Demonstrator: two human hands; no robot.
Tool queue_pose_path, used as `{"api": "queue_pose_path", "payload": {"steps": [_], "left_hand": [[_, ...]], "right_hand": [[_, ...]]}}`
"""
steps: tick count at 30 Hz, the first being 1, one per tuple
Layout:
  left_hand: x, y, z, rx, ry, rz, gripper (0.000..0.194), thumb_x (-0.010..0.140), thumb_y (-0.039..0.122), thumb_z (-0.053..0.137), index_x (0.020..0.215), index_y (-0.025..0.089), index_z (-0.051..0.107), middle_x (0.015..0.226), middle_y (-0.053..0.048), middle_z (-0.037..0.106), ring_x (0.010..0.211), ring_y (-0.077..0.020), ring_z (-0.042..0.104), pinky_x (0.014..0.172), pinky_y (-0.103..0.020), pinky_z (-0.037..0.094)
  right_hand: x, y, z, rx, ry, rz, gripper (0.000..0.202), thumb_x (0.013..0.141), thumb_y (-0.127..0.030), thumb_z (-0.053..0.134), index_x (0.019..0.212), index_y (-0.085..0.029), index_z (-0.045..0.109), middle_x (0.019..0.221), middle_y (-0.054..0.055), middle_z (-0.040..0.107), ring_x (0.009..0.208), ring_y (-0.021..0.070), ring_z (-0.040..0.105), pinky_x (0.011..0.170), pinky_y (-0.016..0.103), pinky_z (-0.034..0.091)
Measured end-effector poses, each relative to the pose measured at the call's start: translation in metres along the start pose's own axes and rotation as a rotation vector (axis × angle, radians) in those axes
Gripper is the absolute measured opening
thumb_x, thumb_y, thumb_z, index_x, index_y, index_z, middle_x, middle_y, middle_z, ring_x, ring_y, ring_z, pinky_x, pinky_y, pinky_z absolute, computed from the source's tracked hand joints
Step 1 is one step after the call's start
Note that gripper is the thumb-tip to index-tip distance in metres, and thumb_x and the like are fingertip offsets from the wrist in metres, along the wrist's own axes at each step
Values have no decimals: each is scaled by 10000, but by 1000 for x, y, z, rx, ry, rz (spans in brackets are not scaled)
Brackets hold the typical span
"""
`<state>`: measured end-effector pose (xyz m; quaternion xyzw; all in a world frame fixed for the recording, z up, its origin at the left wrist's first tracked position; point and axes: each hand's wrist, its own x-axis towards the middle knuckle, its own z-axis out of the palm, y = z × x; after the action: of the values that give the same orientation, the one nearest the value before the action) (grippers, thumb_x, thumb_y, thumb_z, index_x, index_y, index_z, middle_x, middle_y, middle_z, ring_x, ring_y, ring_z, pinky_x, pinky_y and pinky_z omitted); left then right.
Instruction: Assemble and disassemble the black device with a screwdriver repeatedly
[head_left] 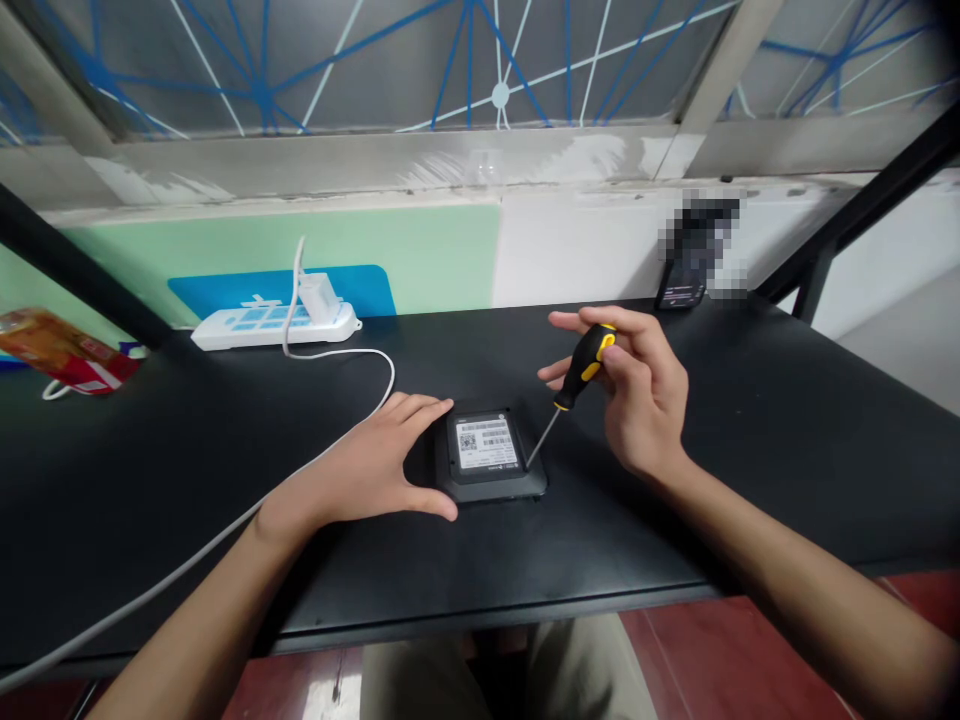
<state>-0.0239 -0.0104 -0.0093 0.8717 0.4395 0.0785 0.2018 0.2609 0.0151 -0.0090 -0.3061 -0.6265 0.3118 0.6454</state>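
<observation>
A flat black electronic device [491, 488] with a white printed label on its upper face lies on the black table. My left hand [375, 455] steadies it from the left, thumb at the near edge and fingers at the far left corner. In my right hand [637, 390] is a screwdriver [585, 365] with a black and yellow handle, gripped between thumb and fingers. Its thin metal shaft slants down to the left, the tip at the device's near right corner beside the label. Whether a screw sits under the tip is too small to tell.
A white power strip [225, 328] with a plugged-in charger [319, 298] stands against the wall. Its white cable [225, 530] runs across the table under my left wrist. A bottle [67, 350] is at the far left, and a phone [686, 265] leans at the back right.
</observation>
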Motion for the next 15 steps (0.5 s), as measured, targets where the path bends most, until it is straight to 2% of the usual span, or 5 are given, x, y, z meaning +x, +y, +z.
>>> {"api": "queue_pose_path", "payload": {"steps": [8, 15], "left_hand": [[-1, -1, 1, 5, 3, 6, 1091, 723, 834, 683, 1564, 232, 337, 1563, -122, 429, 1437, -348, 377, 1199, -504, 331], [0, 0, 0, -5, 1, 0, 1096, 716, 832, 691, 1565, 235, 337, 1569, -121, 423, 1437, -357, 378, 1197, -513, 331]], "right_hand": [[1, -1, 4, -147, 28, -66, 269, 910, -330, 690, 1177, -349, 660, 985, 3, 548, 654, 91, 670, 549, 265, 623], [1, 1, 4, -171, 43, -65, 299, 886, -301, 719, 1175, -358, 665, 932, -1, 555, 618, 98, 660, 543, 277, 624]]}}
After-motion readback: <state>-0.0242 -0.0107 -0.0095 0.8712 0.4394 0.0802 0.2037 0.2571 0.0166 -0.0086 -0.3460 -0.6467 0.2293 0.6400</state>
